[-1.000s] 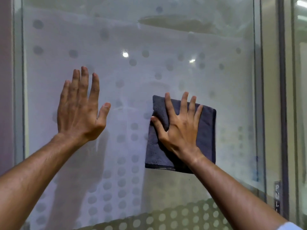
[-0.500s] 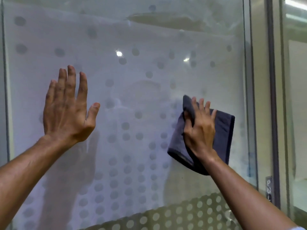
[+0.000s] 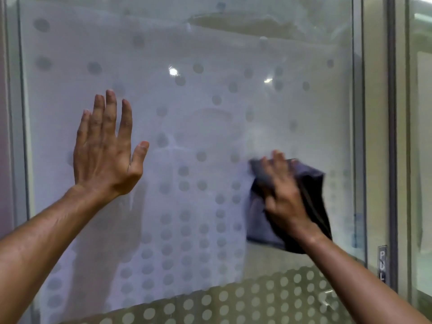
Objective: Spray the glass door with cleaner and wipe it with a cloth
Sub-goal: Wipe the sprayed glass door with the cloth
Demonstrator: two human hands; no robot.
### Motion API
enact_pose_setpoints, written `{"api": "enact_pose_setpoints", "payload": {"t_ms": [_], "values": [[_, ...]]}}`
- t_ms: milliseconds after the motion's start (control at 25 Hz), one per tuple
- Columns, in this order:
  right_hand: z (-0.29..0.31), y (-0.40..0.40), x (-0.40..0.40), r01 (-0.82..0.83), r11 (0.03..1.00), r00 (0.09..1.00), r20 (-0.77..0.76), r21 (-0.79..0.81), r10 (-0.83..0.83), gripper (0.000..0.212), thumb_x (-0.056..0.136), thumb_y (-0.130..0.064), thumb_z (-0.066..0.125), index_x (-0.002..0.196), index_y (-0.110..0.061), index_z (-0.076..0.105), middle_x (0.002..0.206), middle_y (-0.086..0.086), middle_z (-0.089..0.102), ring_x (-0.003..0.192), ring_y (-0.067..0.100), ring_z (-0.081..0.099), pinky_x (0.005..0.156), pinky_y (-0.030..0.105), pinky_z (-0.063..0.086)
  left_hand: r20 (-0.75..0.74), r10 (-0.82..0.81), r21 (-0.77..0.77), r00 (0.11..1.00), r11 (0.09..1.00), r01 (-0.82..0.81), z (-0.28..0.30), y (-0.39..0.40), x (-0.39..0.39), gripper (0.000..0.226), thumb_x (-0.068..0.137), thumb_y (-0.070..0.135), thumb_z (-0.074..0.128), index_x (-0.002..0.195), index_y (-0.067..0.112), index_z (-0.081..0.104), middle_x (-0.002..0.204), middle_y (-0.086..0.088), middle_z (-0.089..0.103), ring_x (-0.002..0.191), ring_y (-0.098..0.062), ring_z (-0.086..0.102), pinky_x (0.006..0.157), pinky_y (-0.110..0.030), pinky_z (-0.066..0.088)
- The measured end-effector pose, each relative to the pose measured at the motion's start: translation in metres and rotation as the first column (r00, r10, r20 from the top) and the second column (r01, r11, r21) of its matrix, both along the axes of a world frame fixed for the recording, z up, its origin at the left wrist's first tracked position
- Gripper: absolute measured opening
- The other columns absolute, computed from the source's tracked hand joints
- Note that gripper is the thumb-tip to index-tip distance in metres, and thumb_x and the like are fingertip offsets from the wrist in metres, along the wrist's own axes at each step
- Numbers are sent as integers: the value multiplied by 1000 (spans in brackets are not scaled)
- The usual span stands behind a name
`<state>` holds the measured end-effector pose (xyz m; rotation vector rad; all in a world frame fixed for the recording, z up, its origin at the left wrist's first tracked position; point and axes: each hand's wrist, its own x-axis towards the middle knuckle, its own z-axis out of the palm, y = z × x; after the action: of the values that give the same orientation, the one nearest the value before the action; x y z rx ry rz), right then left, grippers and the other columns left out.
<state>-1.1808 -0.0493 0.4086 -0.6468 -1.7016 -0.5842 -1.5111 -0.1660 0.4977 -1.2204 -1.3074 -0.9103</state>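
Observation:
The glass door (image 3: pixel 210 54) fills the view, frosted and patterned with grey dots. My left hand (image 3: pixel 105 150) lies flat on the glass at the left, fingers up and apart, holding nothing. My right hand (image 3: pixel 282 197) presses a dark grey cloth (image 3: pixel 313 197) against the glass at the lower right; both are blurred by motion. The cloth is bunched and hangs below my palm. No spray bottle is in view.
A metal door frame (image 3: pixel 374 136) runs down the right side, with a small dark label (image 3: pixel 382 263) low on it. Another glass panel (image 3: pixel 420 160) lies beyond it. The door's left edge (image 3: pixel 21 136) stands near a pale wall.
My right hand has swept the cloth rightwards across the glass, then slightly down, and the cloth has bunched up. My left hand stays flat on the glass.

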Motion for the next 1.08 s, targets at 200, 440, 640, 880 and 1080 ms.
{"api": "enact_pose_setpoints", "payload": {"t_ms": [200, 440, 640, 880, 1080], "values": [[41, 0, -20, 88, 996, 951, -295, -27, -92, 62, 88, -19, 46, 147, -3, 39, 154, 26, 31, 146, 38, 23, 119, 56, 13, 7, -1, 12, 1000, 1000, 1, -4, 2, 3, 79, 93, 49, 28, 156, 17, -6, 164, -12, -9, 151, -22, -12, 120, -35, -11], [-49, -20, -36, 49, 985, 946, 310, 166, -100, 62, 86, -17, 48, 144, 0, 39, 154, 24, 29, 144, 39, 26, 120, 52, 12, 19, -15, -9, 1000, 1000, 15, -10, 2, 3, 80, 92, 52, 27, 156, 18, -7, 164, -12, -9, 151, -22, -12, 119, -33, -13], [-66, -1, 10, 77, 996, 989, 121, 52, -83, 58, 86, -15, 45, 141, 5, 41, 150, 25, 30, 139, 45, 33, 119, 49, 10, -12, -6, -49, 1000, 999, 6, -21, -3, 2, 81, 92, 51, 28, 156, 17, -6, 164, -13, -9, 151, -22, -12, 121, -39, -8], [-70, -7, -31, 48, 996, 999, -15, 81, -47, 71, 80, -7, 56, 147, -1, 34, 155, 20, 28, 147, 33, 23, 121, 52, 13, -10, -19, -47, 1000, 999, 19, -23, -2, 2, 81, 92, 51, 29, 156, 17, -7, 164, -13, -10, 151, -23, -12, 121, -39, -8], [-122, -11, -7, 96, 992, 949, 292, 86, -117, 69, 87, -19, 44, 153, -10, 26, 161, 14, 20, 150, 21, 11, 122, 41, 2, -4, -21, -57, 1000, 998, 21, -23, -4, 1, 81, 92, 52, 28, 156, 17, -6, 164, -12, -10, 151, -23, -12, 121, -38, -9]]}}
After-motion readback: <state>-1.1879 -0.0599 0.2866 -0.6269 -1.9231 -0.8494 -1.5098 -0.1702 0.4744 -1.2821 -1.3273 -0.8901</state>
